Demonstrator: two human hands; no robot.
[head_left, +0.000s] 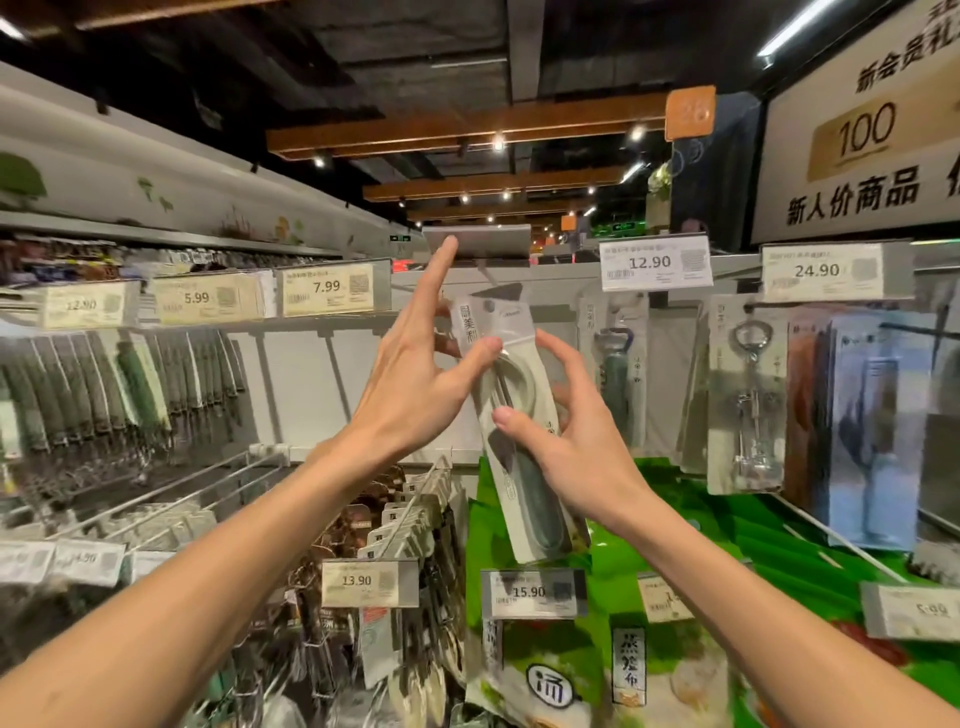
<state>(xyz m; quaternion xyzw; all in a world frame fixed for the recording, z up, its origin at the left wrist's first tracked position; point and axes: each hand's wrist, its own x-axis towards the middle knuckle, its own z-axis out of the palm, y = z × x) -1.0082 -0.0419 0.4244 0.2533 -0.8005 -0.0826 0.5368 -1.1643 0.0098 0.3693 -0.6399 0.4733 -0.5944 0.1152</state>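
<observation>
at the top peg row, shelf end. left hand (410, 384): thumb pressed on the front of the utensil pack (535, 504) near its header, lower fingers behind the card, so a pinch. index finger is straight up, tip at the tag flap (475, 241) above. right hand (576, 441): thumb on the pack's front at mid-height, fingers wrapped round its right edge from behind, a firm clasp. the pack sits between both hands, tilted, top leaning left and bottom swung right, with its header just below the peg (488, 275). cannot tell whether the hang hole is on the peg; the wire end is hidden by the header.

risks, judged:
1. the tilted card makes the hole miss the wire tip, and the header buckles or tears.
2. both grips look to be on smooth film. if either loosens before the peg bears the weight, the pack drops onto the green bags (649, 571) and the 15.90 tag (532, 592) below.
3. the swung-out lower end is near the bottle-opener pack (615, 374). a sideways push could unhook it.
4. if the index finger slips, the tag flap may fall across the header.
</observation>
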